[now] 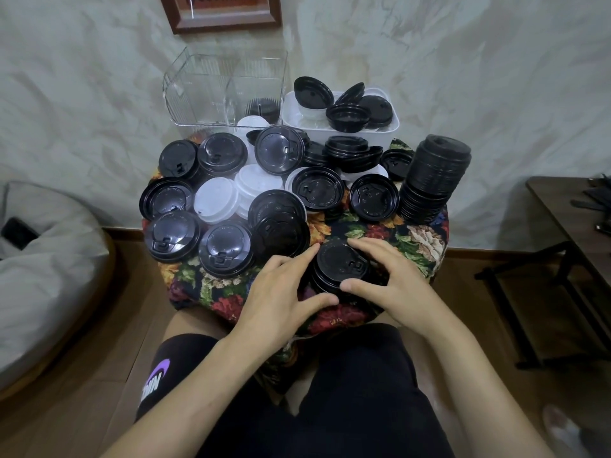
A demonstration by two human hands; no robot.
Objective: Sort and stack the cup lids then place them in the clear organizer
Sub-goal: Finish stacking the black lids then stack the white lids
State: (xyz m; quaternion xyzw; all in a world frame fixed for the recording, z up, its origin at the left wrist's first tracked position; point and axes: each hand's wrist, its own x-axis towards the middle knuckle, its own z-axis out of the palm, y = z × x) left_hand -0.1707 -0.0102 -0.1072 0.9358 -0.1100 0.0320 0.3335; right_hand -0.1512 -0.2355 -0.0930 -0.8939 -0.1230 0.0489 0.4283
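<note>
A short stack of black lids [340,266] stands at the near edge of the floral-covered stool [373,233]. My left hand [281,289] and my right hand [393,279] cup it from either side, fingers and thumbs curved round its rim. Several loose black lids [224,249] and white lids [216,200] lie scattered over the left and middle of the stool. A tall stack of black lids [433,176] stands at the right. The clear organizer [198,94] sits at the back left, with a few black lids seen through its wall.
A white tub [390,125] with more black lids stands beside the organizer at the back right. A grey cushion with a phone lies at the left. A dark wooden table [568,209] stands at the right. My legs are under the stool's front edge.
</note>
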